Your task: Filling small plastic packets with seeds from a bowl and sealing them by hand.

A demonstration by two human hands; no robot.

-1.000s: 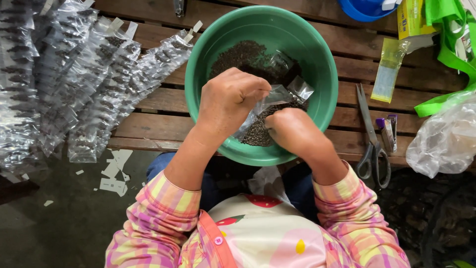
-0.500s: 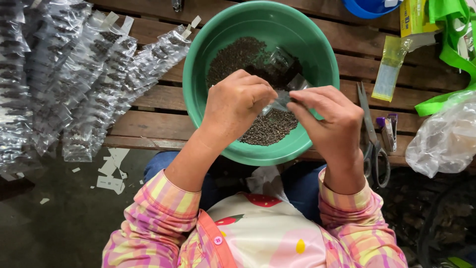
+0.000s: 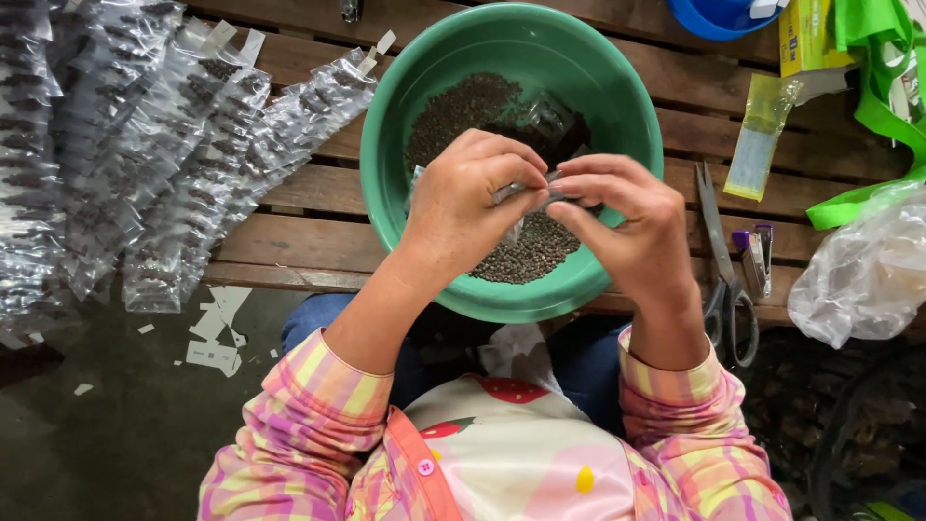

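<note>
Head view, largest first: slatted wooden bench, with a spread of filled clear packets at nine o'clock. At centre, a green bowl holding dark seeds. Over the bowl, left hand and right hand meeting at a small clear packet, mostly hidden between them. At three o'clock, scissors and a crumpled clear bag.

Probably best to keep the packet over the bowl, mouth level, so spilled seeds drop back in, and to pinch only its top edge.

Fingers of both hands curled nearly closed, tips pinched on the packet's upper edge; neither hand slack.
</note>
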